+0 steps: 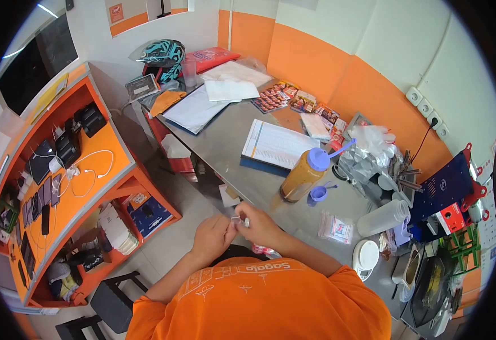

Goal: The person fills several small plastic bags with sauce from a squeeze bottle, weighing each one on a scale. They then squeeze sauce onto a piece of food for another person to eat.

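Note:
Close in front of my chest, my left hand (213,237) and my right hand (258,228) meet with fingers pinched together. Between the fingertips shows a small whitish piece (235,218), too small to name. Just beyond them on the metal table stands a squeeze bottle (300,182) of brown sauce with a purple cap. A small purple measuring cup (318,194) sits beside it. To the right lie a pack of small plastic bags (336,228), a translucent bottle (379,220) on its side and a white kitchen scale (366,254).
A clipboard with papers (279,144), sachets (273,97) and crumpled plastic bags (370,150) lie farther back on the table. At left stands an orange shelf counter (120,161) with phones and cables. A dark stool (112,303) is low at left.

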Demonstrator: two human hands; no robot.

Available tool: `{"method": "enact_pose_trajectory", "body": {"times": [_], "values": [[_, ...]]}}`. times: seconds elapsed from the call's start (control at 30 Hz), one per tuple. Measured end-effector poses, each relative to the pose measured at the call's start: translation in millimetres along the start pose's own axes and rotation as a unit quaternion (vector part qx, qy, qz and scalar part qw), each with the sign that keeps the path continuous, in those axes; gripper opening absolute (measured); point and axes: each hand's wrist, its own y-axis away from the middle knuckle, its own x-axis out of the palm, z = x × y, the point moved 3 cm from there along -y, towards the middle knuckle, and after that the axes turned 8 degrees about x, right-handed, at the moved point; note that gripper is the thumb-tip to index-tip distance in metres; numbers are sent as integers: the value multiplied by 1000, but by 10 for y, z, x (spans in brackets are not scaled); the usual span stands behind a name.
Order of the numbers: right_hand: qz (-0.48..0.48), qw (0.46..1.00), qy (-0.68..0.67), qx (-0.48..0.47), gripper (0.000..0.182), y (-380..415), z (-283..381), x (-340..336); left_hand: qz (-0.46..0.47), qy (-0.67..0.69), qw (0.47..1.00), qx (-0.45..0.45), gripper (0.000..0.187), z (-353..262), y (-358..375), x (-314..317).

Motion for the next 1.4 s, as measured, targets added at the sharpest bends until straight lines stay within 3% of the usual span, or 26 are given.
{"method": "enact_pose_trajectory", "body": {"times": [0.03, 0.07, 0.13, 0.2, 0.23, 0.27, 0.3, 0.33, 0.4, 0.47, 0.6, 0.67, 0.73, 0.83, 0.9, 0.97, 1.0, 1.03, 1.1, 1.13, 1.2, 1.23, 1.27, 1.3, 1.37, 1.4], "values": [[-32, 998, 38, -25, 16, -32, -17, -42, -3, -35, 999, 17, 16, 23, -30, -3], [-139, 966, 188, -108, 17, -69, 33, -147, 3, -35, 999, 18, 16, 58, -71, -23], [-142, 963, 204, -102, 19, -155, 156, -233, 89, -94, 990, -60, 17, 141, -187, -27], [-141, 962, 218, -86, 21, -177, 276, -351, -51, -111, 991, 60, 43, -77, -409, -216], [-49, 991, 125, -22, 22, -234, 298, -410, -42, -107, 992, 59, 43, -99, -452, -215], [43, 998, 28, 38, 25, -240, 298, -407, -6, -108, 989, 96, 57, -128, -489, -197], [40, 998, 25, 41, 25, -218, 308, -409, 27, -111, 984, 133, 70, -150, -525, -169], [15, 999, 52, 5, 22, -209, 340, -424, 6, -105, 986, 130, 71, -123, -545, -125], [-17, 996, 78, -33, 19, -187, 424, -444, -1, -125, 988, 94, 68, -15, -497, -45], [-187, 932, 178, -257, 10, -56, 631, -481, -10, -143, 988, 60, 65, 71, -511, 6], [-68, 977, 115, -164, 14, -122, 320, -442, -25, -165, 979, 120, 58, -104, -536, -5], [109, 990, -67, 61, 21, -183, 128, -499, -13, -151, 976, 157, 58, -162, -617, -81], [84, 996, 1, 37, 27, -175, 151, -606, 97, -44, 992, 66, 49, -49, -651, -178], [19, 997, 75, -6, 39, -106, 145, -592, 142, -44, 988, 49, 40, 187, -635, -357], [-26, 995, 87, -30, 45, -58, 155, -544, 127, -74, 987, 65, 33, 246, -662, -391], [-89, 992, 89, -23, 48, -31, 159, -548, 24, -287, 955, 75, 32, 282, -726, -469], [-97, 991, 91, -23, 48, -15, 144, -534, -50, -284, 957, 39, 34, 270, -718, -495], [-111, 989, 95, -1, 46, 2, 102, -519, -50, -280, 957, 48, 34, 178, -717, -451], [-128, 986, 101, 28, 43, 4, 49, -493, -35, -193, 967, 161, 37, -166, -652, -279], [-89, 994, 39, 49, 40, 2, 25, -445, 29, -180, 963, 200, 44, -246, -583, -134], [-52, 996, -22, 73, 38, 35, -51, -412, 36, -215, 956, 199, 48, -53, -562, 126], [-42, 998, 14, -36, 37, 39, -39, -401, 41, -257, 944, 201, 51, 25, -596, 197], [-33, 987, 50, -146, 37, 44, -28, -390, 35, -204, 962, 176, 51, 85, -619, 179], [-41, 987, 53, -147, 37, 78, -85, -444, 34, -203, 961, 183, 51, 148, -604, 177], [-354, 921, 117, -115, 61, 267, -247, -774, -54, -40, 996, 56, 40, 329, -517, 152], [-355, 920, 119, -115, 61, 252, -366, -812, -59, 29, 997, -26, 40, 318, -503, 130]]}}
